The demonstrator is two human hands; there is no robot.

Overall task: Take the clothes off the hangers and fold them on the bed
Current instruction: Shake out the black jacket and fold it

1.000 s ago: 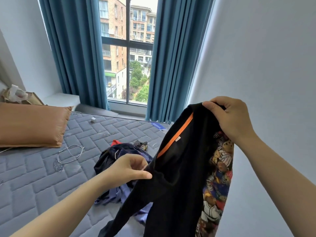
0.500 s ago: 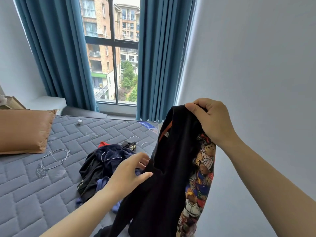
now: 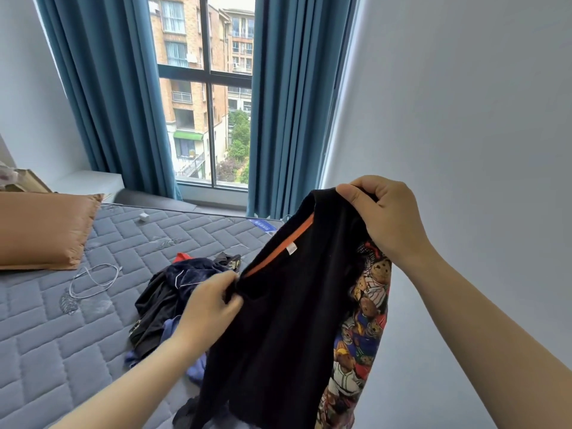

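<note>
A black shirt [image 3: 288, 320] with an orange neck band and a colourful bear print on its right side hangs in the air over the bed's right edge. My right hand [image 3: 383, 218] grips its upper shoulder. My left hand [image 3: 210, 305] pinches the lower end of the neckline. No hanger shows in the shirt. A heap of dark and blue clothes [image 3: 173, 292] lies on the grey quilted mattress [image 3: 55, 345] behind my left hand.
An orange pillow [image 3: 40, 230] lies at the bed's left. A white wire hanger [image 3: 93, 280] and a small white object [image 3: 144, 216] rest on the mattress. Blue curtains [image 3: 108, 97] frame the window. A bare wall [image 3: 464, 119] stands close on the right.
The neckline has been pulled out straight between my hands, so more of the orange band shows. The view has swung back to the left.
</note>
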